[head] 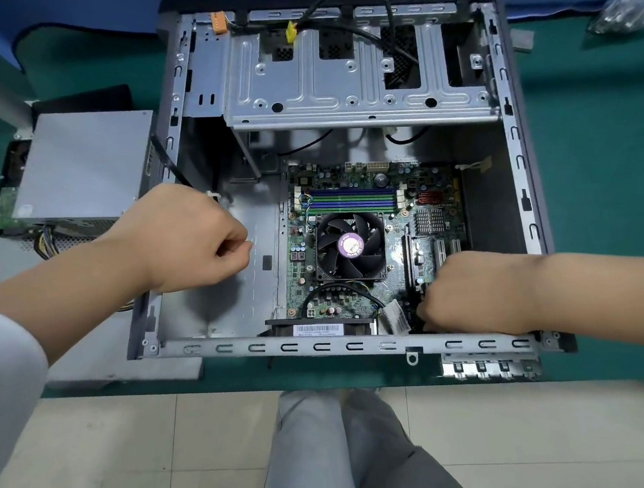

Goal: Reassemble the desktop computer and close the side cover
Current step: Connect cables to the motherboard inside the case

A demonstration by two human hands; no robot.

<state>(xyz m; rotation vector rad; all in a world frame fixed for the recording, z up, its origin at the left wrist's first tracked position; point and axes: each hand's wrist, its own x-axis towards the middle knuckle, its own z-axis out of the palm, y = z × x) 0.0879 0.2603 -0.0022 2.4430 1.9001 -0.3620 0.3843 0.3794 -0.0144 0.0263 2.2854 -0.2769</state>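
The open desktop case point(321, 347) lies flat on a green table. Inside it sit the motherboard point(400, 233), the black CPU fan point(349, 247) and a metal drive cage point(338, 84). My left hand point(193, 238) hovers over the bare metal bay left of the board, fingers curled into a fist with the thumb against the forefinger; nothing shows in it. My right hand point(474, 293) reaches down at the board's near right corner. Its curled fingers grip a black component point(418, 313) beside the expansion slots, and the fingertips are hidden.
The grey power supply point(83, 166) with its cable bundle rests outside the case on the left, on a flat grey panel point(129, 359). A clear bag of small parts point(625, 8) lies at the far right. Loose black cables hang over the drive cage.
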